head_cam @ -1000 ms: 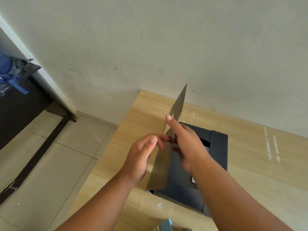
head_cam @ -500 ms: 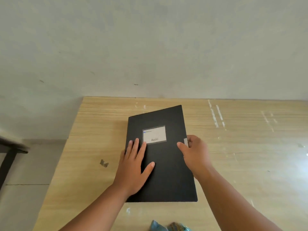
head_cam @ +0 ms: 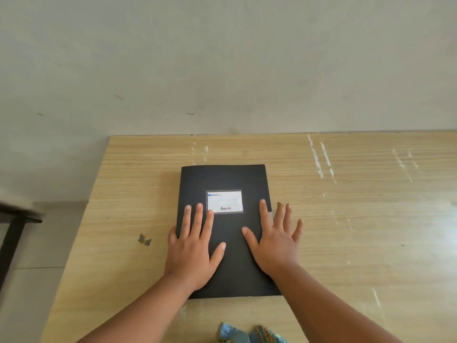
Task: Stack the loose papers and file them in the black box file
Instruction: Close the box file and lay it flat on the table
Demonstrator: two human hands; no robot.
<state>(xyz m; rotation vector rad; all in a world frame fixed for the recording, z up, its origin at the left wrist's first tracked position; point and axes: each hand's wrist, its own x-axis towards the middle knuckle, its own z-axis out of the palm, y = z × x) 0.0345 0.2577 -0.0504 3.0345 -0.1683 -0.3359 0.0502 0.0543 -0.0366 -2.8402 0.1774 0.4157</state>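
The black box file (head_cam: 223,179) lies closed and flat on the wooden table (head_cam: 358,219), squared to the table's edges, with a white label (head_cam: 224,201) on its lid. My left hand (head_cam: 195,246) rests palm down on the lid's left half, fingers spread. My right hand (head_cam: 274,241) lies flat over the file's right edge, thumb and forefinger on the lid, the other fingers on the table beside a small grey tab. No loose papers show.
A plain wall rises right behind the table's far edge. The table's left edge drops to a tiled floor, where a dark piece of furniture (head_cam: 14,224) stands. A small dark scrap (head_cam: 145,240) lies left of the file. Blue patterned fabric (head_cam: 247,335) shows at the bottom.
The file's lid went from standing open to closed. The file has turned square to the table. My right hand let go of the edge tab and now lies flat.
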